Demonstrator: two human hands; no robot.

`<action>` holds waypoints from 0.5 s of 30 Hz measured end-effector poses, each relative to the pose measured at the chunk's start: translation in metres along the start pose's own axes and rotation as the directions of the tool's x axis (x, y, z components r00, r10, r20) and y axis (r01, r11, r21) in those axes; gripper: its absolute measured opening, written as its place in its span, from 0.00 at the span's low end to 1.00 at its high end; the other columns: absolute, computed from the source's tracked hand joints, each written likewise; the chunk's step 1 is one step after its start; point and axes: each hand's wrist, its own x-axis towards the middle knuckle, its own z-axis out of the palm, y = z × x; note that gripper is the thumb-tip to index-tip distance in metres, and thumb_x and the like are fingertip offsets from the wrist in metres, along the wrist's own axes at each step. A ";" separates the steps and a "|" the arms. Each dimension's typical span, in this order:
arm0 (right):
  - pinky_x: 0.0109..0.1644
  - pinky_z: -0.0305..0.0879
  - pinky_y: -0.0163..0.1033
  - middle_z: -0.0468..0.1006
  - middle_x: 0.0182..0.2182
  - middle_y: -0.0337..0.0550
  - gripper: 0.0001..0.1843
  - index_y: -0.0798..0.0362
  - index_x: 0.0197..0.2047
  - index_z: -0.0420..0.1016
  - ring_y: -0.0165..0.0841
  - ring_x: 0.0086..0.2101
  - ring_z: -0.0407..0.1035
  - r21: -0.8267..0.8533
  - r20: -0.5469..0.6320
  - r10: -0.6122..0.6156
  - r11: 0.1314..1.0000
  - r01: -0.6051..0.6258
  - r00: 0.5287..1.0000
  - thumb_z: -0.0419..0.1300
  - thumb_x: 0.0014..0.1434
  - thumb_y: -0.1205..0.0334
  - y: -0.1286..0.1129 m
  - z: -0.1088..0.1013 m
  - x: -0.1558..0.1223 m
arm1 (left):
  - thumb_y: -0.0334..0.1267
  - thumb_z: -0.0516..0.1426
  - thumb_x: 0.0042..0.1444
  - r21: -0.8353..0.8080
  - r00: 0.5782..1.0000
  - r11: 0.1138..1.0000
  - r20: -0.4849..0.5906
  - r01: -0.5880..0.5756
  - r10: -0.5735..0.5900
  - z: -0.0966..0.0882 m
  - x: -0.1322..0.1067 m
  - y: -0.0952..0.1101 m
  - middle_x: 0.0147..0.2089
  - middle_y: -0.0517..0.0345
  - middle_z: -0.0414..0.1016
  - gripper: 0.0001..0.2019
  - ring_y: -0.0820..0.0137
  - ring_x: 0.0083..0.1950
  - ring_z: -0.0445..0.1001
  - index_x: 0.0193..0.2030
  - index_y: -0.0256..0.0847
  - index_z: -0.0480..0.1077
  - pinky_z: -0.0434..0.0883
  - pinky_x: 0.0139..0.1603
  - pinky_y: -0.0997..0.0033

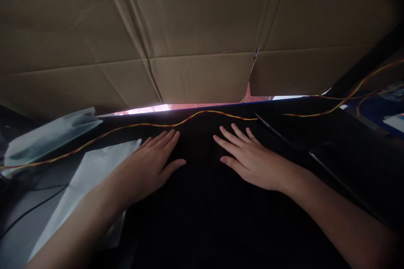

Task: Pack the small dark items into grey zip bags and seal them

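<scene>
My left hand [151,164] lies palm down with fingers stretched out on the black surface [195,218]. Under its wrist and forearm is a flat whitish plastic bag [104,162]; its contents cannot be made out. To the right, my right hand [246,153] also rests palm down on the black surface, fingers spread, holding nothing. Just beyond both hands runs a twisted red and yellow wire [208,112]. A thin dark flat panel [280,124] lies close to my right hand, covering part of the wire.
Brown cardboard [202,21] stands upright along the back, creased and split at one point. A second whitish wrapped packet [53,136] sits at the far left, with a thin black cable [34,207] nearer me. Another dark flat thing with a shiny edge [334,176] lies at right.
</scene>
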 end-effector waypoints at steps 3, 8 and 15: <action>0.80 0.34 0.71 0.42 0.82 0.42 0.36 0.43 0.82 0.52 0.54 0.79 0.31 0.000 -0.046 -0.026 1.000 0.026 0.999 0.45 0.79 0.40 0.002 0.001 -0.002 | 0.53 0.46 0.76 0.020 0.999 1.000 -0.022 -0.022 0.023 -0.003 0.003 -0.007 0.78 0.38 0.65 0.32 0.46 0.77 0.67 0.77 0.34 0.64 0.66 0.76 0.38; 0.79 0.47 0.69 0.64 0.77 0.44 0.29 0.45 0.79 0.62 0.51 0.77 0.51 0.001 -0.198 -0.074 0.997 0.076 0.977 0.47 0.80 0.54 0.007 0.000 0.002 | 0.36 0.50 0.72 0.042 0.989 0.998 -0.132 -0.057 0.062 -0.014 0.009 -0.009 0.71 0.45 0.76 0.24 0.49 0.70 0.75 0.72 0.44 0.71 0.70 0.72 0.38; 0.60 0.72 0.52 0.84 0.50 0.46 0.16 0.50 0.55 0.82 0.42 0.52 0.76 0.074 -0.469 -0.062 0.991 0.108 0.881 0.58 0.70 0.69 0.014 -0.018 0.011 | 0.43 0.54 0.72 -0.082 0.982 0.990 -0.159 -0.113 0.098 -0.045 0.007 -0.013 0.53 0.51 0.84 0.13 0.55 0.53 0.82 0.52 0.45 0.79 0.76 0.57 0.52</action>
